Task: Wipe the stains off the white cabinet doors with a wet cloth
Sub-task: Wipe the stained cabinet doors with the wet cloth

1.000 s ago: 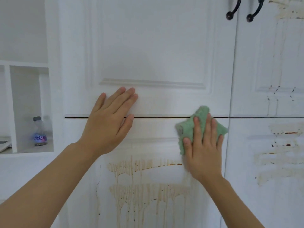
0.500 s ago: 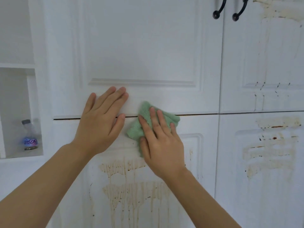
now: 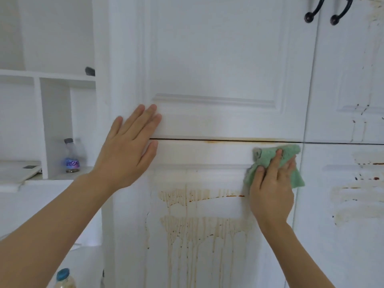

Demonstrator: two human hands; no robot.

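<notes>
White cabinet doors [image 3: 218, 59] fill the view, with the right hand [image 3: 270, 188] pressing the green cloth [image 3: 276, 163] on the lower door's top rail, back at its right edge after a sweep left half a second ago, so that rail looks nearly clean. Left hand [image 3: 128, 146] lies flat, fingers spread, across the door gap. Brown drips [image 3: 199, 225] below and smears [image 3: 357, 200] on the right door remain; a bottle [image 3: 71, 156] stands on the left shelf, clear of the work.

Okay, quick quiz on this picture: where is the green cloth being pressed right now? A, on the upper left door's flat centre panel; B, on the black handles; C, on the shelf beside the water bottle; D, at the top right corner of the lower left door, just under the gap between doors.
D: the right hand presses the green cloth on the lower left door just below the horizontal gap, above the brown drip stains.
</notes>
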